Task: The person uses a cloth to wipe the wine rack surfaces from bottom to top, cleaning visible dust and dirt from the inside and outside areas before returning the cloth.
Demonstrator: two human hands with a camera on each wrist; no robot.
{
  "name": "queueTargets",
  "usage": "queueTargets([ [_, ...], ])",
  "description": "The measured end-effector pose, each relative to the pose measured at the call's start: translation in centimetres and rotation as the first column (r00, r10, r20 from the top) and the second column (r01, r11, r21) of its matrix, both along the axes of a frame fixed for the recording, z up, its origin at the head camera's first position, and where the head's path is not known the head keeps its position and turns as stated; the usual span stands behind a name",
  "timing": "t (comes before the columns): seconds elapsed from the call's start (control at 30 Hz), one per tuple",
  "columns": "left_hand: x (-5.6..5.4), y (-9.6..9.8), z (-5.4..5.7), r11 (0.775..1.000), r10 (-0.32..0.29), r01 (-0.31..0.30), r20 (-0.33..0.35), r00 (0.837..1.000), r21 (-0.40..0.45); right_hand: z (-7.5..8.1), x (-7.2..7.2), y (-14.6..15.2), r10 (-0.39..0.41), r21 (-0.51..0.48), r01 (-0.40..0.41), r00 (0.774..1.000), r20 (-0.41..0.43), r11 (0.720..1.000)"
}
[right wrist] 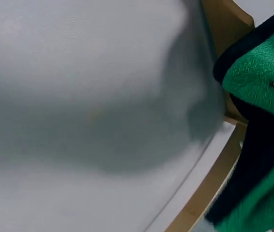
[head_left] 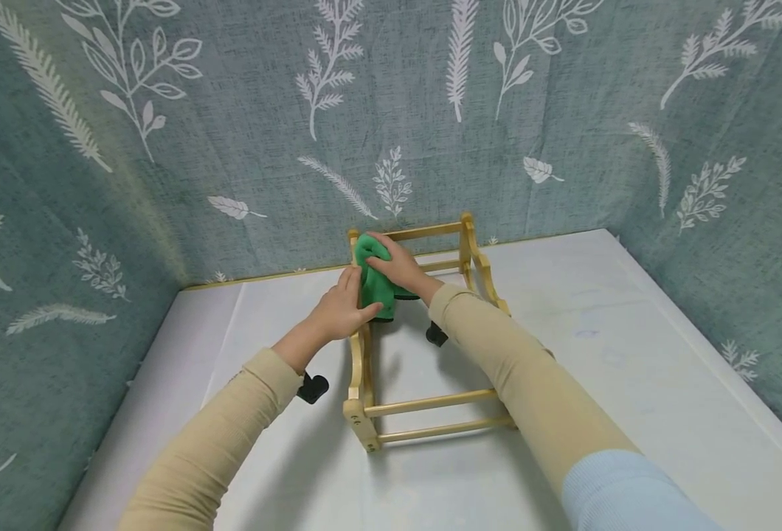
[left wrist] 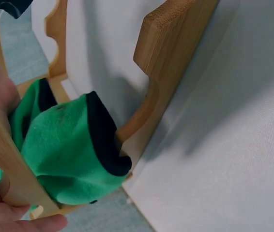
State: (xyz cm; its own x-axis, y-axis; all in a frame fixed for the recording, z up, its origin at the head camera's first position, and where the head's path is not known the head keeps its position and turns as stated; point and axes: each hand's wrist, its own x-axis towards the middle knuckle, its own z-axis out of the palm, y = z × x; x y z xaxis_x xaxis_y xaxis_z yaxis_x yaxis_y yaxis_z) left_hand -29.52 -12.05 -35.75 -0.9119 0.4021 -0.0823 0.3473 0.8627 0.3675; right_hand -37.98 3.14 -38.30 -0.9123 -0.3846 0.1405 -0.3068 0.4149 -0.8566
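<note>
A light wooden rack (head_left: 358, 369) with wavy side pieces and thin crossbars stands on the white surface, near the back wall. My right hand (head_left: 400, 264) grips a green cloth (head_left: 379, 295) with dark edging over the rack's left side piece, towards the back. Fairly straight fingers of my left hand (head_left: 339, 310) rest on that same side piece just in front of the cloth, thumb spread towards it. In the left wrist view the cloth (left wrist: 74, 150) bunches behind the wooden side piece (left wrist: 11, 159). Only the cloth's folds (right wrist: 267, 87) show in the right wrist view, with most of the hand out of frame.
A white tabletop (head_left: 583, 317) lies under and around the rack. Green-grey fabric with white leaf prints (head_left: 251, 147) encloses the back and both sides. Black wrist-worn pieces (head_left: 313, 387) show beside the forearms.
</note>
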Motion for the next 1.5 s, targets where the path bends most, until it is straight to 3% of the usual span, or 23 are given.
queueTargets([
  [0.23, -0.1, 0.1, 0.0, 1.0, -0.012, 0.012, -0.011, 1.0, 0.005, 0.4, -0.5, 0.3, -0.072, 0.132, 0.09, 0.988, -0.14, 0.987],
  [0.43, -0.2, 0.1, 0.0, 1.0, 0.005, -0.005, 0.014, 1.0, -0.014, 0.8, -0.8, 2.3, -0.235, 0.261, 0.268, 0.96, -0.152, 0.927],
  [0.57, -0.2, 0.0, 0.0, 1.0, 0.017, -0.017, 0.02, 1.0, -0.013, 1.1, -0.7, 4.0, -0.41, 0.261, 0.426, 0.905, -0.117, 0.866],
  [0.67, -0.2, -0.1, 0.0, 1.0, 0.023, -0.023, 0.027, 0.999, -0.015, 1.4, -0.6, 5.0, -0.538, 0.218, 0.538, 0.841, -0.064, 0.815],
  [0.77, -0.2, -0.1, 0.0, 1.0, 0.022, -0.021, 0.042, 0.999, -0.019, 1.4, -0.5, 5.6, -0.605, 0.184, 0.597, 0.796, -0.013, 0.781],
  [0.83, -0.1, -0.1, 0.0, 1.0, 0.015, -0.014, 0.05, 0.999, -0.017, 1.4, -0.3, 5.8, -0.626, 0.165, 0.617, 0.78, 0.0, 0.769],
  [0.9, -0.1, -0.1, 0.0, 1.0, 0.013, -0.013, 0.056, 0.998, -0.006, 1.2, -0.1, 5.6, -0.61, 0.135, 0.605, 0.792, -0.008, 0.784],
  [0.97, -0.1, 0.0, 0.0, 1.0, 0.013, -0.013, 0.055, 0.998, -0.001, 1.0, 0.3, 5.2, -0.553, 0.123, 0.553, 0.832, -0.043, 0.824],
  [1.1, -0.1, 0.0, 0.0, 1.0, 0.015, -0.015, 0.035, 0.999, 0.013, 1.0, 0.9, 3.3, -0.347, 0.137, 0.366, 0.926, -0.147, 0.92],
  [1.17, -0.1, -0.1, -0.1, 1.0, 0.008, -0.008, 0.019, 1.0, 0.022, 1.3, 0.9, 2.1, -0.256, 0.193, 0.3, 0.941, -0.22, 0.934],
  [1.23, -0.1, -0.1, -0.2, 0.999, -0.006, 0.007, -0.004, 1.0, 0.034, 1.9, 0.7, 1.2, -0.18, 0.26, 0.263, 0.936, -0.303, 0.929],
  [1.33, -0.1, -0.1, -0.2, 0.999, -0.009, 0.009, -0.012, 1.0, 0.038, 2.9, -0.1, 0.6, -0.089, 0.37, 0.255, 0.907, -0.412, 0.893],
  [1.4, -0.1, -0.2, -0.2, 0.999, -0.006, 0.006, -0.001, 1.0, 0.035, 3.6, -0.7, 0.8, -0.036, 0.443, 0.25, 0.899, -0.436, 0.861],
  [1.5, -0.1, -0.2, -0.1, 1.0, 0.009, -0.01, 0.028, 1.0, 0.023, 4.7, -1.5, 2.1, 0.011, 0.529, 0.222, 0.916, -0.402, 0.819],
])
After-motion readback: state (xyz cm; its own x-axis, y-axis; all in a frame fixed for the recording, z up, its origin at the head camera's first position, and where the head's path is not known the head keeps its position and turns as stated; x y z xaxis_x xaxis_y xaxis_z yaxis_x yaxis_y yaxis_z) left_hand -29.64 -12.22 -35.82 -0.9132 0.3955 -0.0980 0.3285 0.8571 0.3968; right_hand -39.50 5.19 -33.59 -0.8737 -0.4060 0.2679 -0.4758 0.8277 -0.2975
